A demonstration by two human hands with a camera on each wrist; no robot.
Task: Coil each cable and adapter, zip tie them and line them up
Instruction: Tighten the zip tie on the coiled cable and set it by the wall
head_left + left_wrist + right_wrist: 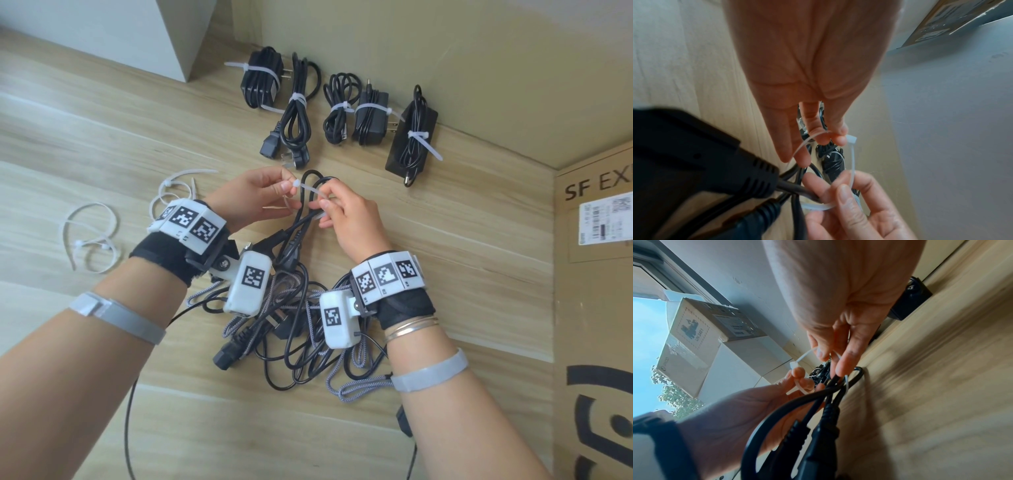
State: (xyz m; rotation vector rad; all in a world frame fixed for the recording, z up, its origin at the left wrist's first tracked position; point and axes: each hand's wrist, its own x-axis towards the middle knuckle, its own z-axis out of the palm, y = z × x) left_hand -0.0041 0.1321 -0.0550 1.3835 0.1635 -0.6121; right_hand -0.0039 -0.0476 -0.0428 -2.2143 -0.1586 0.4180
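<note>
At frame centre the left hand (255, 197) pinches the zip tie (310, 189) by its head while the right hand (346, 219) pinches the strap — apparently to cinch it around the coiled black cable (301, 219). Five tied bundles (337, 109) sit in a row at upper centre, out of the way.

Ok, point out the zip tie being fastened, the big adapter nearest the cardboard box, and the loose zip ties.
zip tie (851, 139), left wrist view, locking head.
big adapter (397, 156), head view, black casing.
loose zip ties (89, 244), head view, curved strap.

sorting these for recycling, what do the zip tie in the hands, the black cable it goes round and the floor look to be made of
Zip tie: looks like translucent white nylon or similar plastic; it bends in a smooth loop.
Black cable: matte black rubber or PVC jacket, with ribbed moulded plug ends.
Floor: pale wood-grain planks with visible seams; laminate or real wood, can't tell.
</note>
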